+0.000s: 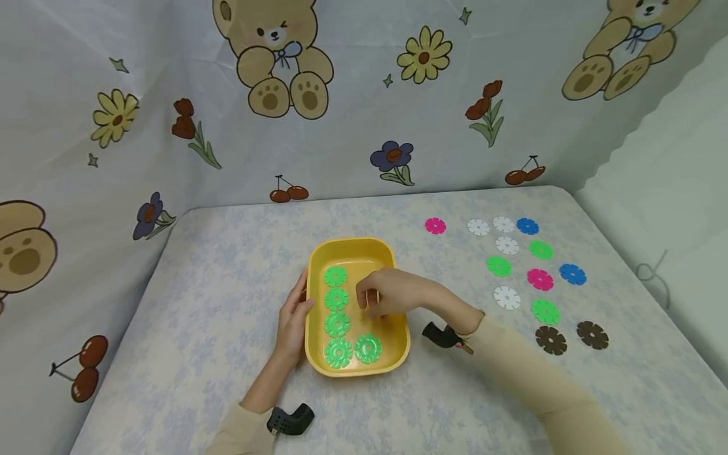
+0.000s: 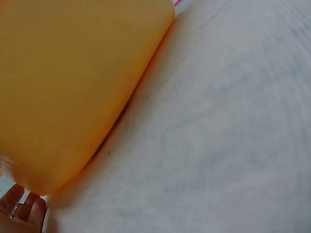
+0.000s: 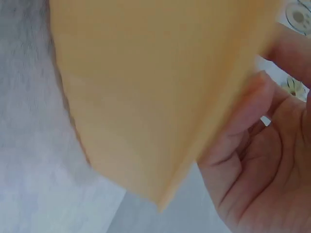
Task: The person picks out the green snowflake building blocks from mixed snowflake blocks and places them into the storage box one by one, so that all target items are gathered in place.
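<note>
A yellow plastic tray [image 1: 358, 371] stands on the table. Inside it several green notched flower-shaped discs [image 1: 338, 323] form a column along the left wall, with one more green disc [image 1: 368, 348] beside the lowest. My left hand [image 1: 292, 325] holds the tray's left side, thumb at the rim and fingers along the outer wall. Over the tray's right half hangs my right hand [image 1: 392, 292], fingers bent down toward the floor. Whether it pinches anything is hidden; in the right wrist view the tray wall [image 3: 131, 97] covers some of its fingers [image 3: 252, 104].
Loose flower discs in pink [image 1: 539, 279], white [image 1: 507, 297], blue [image 1: 572, 274], green [image 1: 545, 311] and brown [image 1: 551, 340] lie spread on the table's right side. One pink disc [image 1: 435, 225] lies apart behind the tray. A printed curtain [image 1: 341, 139] hangs behind the table.
</note>
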Motion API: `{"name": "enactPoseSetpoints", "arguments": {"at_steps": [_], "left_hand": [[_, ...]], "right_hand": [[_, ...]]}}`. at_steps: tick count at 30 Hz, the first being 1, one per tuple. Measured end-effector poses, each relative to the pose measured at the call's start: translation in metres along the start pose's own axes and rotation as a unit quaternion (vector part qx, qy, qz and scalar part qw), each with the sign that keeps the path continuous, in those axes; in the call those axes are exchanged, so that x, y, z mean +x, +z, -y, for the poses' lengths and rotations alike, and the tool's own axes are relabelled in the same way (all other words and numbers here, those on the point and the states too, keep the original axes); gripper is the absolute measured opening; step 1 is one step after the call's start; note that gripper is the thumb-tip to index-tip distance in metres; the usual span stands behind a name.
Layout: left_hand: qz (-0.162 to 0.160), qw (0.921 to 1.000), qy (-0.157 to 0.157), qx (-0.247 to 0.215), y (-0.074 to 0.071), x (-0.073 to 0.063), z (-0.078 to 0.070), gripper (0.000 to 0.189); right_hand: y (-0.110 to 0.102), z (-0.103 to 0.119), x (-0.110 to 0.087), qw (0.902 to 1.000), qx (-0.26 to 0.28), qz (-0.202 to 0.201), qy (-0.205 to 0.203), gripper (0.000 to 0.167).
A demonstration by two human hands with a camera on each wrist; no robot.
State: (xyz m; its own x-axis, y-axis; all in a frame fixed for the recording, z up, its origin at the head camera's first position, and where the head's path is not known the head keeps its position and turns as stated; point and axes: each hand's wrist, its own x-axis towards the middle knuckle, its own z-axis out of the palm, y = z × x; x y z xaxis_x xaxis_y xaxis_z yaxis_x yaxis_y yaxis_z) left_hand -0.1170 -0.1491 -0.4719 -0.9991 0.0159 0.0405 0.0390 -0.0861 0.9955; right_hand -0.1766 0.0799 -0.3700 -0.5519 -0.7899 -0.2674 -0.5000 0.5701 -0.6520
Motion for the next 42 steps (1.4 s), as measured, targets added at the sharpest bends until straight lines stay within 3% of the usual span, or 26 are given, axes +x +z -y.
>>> {"name": "enactPoseSetpoints", "arguments": {"at_steps": [5, 11, 17, 23, 28, 35, 42], "left_hand": [[-0.004, 1.0000, -0.005, -0.008, -0.003, -0.002, -0.001, 0.056], [0.001, 0.9999, -0.005, -0.012, -0.004, -0.003, -0.001, 0.056], [0.007, 0.9999, 0.001, -0.010, -0.003, -0.002, -0.001, 0.056], [0.006, 1.0000, 0.000, -0.004, -0.004, 0.000, -0.002, 0.056], [0.001, 1.0000, -0.001, -0.007, -0.004, 0.002, -0.004, 0.057], [0.008, 0.9999, 0.000, -0.008, -0.003, 0.002, -0.004, 0.056], [0.013, 0.9999, -0.006, -0.008, -0.001, 0.000, 0.001, 0.057]], "right_hand": [[-0.015, -0.015, -0.022, 0.9959, 0.079, -0.042, -0.004, 0.008], [-0.031, -0.041, -0.054, 0.9873, 0.109, -0.096, 0.066, 0.011], [-0.052, -0.079, -0.094, 0.9633, 0.132, -0.171, 0.158, 0.023], [-0.073, -0.112, -0.128, 0.9384, 0.119, -0.233, 0.226, 0.037], [-0.082, -0.139, -0.144, 0.9277, 0.105, -0.238, 0.268, 0.047], [-0.077, -0.174, -0.156, 0.9145, 0.117, -0.226, 0.314, 0.056], [-0.066, -0.198, -0.161, 0.9101, 0.132, -0.202, 0.337, 0.058]]}}
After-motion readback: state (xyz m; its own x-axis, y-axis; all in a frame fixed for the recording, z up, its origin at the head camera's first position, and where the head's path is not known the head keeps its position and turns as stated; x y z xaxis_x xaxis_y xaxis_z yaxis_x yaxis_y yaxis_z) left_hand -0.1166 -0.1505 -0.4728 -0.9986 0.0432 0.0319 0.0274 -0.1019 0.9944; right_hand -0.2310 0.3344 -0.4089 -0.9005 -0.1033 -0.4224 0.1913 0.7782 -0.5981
